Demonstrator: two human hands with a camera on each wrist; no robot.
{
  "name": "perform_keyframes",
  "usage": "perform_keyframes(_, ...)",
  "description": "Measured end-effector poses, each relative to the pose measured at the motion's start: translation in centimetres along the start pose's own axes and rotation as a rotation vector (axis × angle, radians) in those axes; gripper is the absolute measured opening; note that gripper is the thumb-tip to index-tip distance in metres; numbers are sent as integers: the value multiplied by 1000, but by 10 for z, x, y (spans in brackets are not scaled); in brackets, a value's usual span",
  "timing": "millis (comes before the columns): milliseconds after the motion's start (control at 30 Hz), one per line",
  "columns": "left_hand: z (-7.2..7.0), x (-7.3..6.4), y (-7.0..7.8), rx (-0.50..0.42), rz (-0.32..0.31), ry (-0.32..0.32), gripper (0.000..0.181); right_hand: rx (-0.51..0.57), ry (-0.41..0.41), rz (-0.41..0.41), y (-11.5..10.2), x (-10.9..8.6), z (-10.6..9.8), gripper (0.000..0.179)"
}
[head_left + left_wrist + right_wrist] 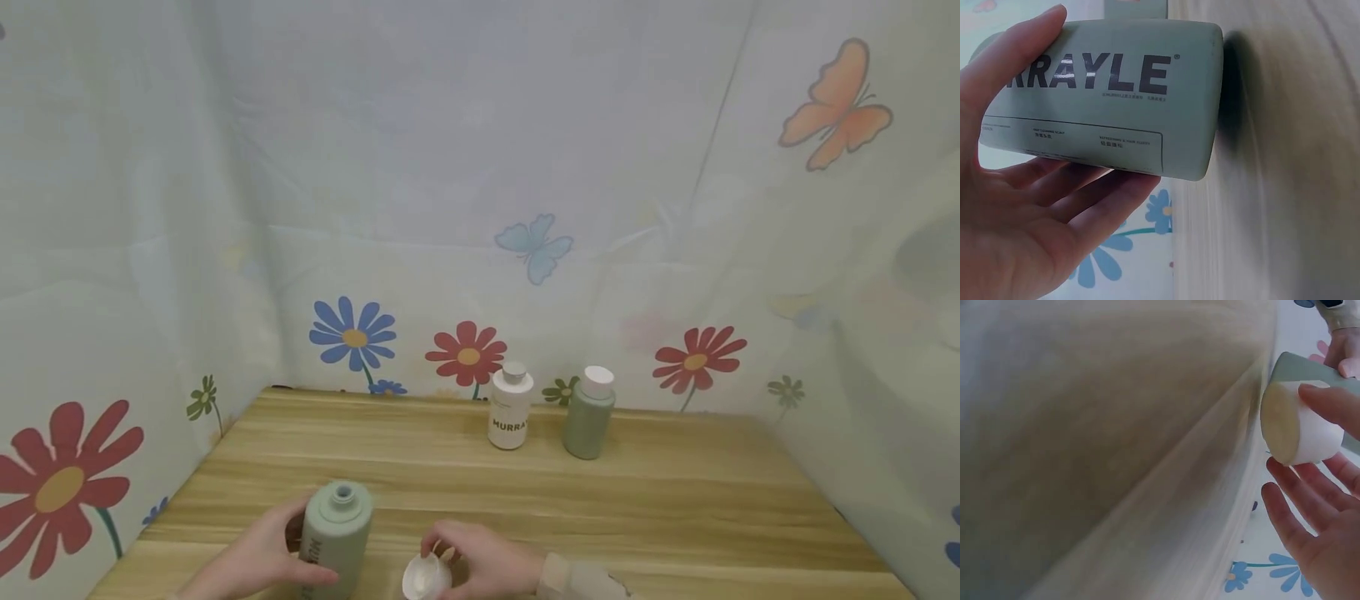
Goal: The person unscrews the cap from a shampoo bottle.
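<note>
My left hand (258, 550) grips a sage-green bottle (341, 533) by its side, thumb in front and fingers around the back. The bottle is upright, its narrow mouth uncovered. Dark lettering runs along the bottle's side (1116, 106) in the left wrist view, and its base is close to the tabletop. To the right, my right hand (495, 562) pinches a white cap (424, 579) between thumb and fingers. The cap's hollow inside faces up toward the head camera, and its closed end (1280, 425) faces the table in the right wrist view.
Farther back on the wood-grain table (420, 467) stand a white bottle (510, 412) with a greyish cap and a smaller green bottle (589, 421) with a white cap. A white curtain (465, 167) printed with flowers and butterflies surrounds the back and sides.
</note>
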State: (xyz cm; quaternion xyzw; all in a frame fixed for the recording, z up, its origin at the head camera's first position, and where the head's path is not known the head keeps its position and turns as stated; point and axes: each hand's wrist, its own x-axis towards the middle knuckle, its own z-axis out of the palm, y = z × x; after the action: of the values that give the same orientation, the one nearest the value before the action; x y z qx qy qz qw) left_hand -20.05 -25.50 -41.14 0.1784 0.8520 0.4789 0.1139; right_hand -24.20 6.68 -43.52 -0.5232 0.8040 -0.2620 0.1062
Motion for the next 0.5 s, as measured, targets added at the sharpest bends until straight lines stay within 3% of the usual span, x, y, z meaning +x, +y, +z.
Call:
perform_keyframes(367, -4, -11, -11, -82, -102, -9, 80, -115, -30, 31, 1, -1, -1, 41)
perform_keyframes(500, -9, -13, -14, -107, -66, -45, 78, -133, -58, 36, 0, 7, -2, 46)
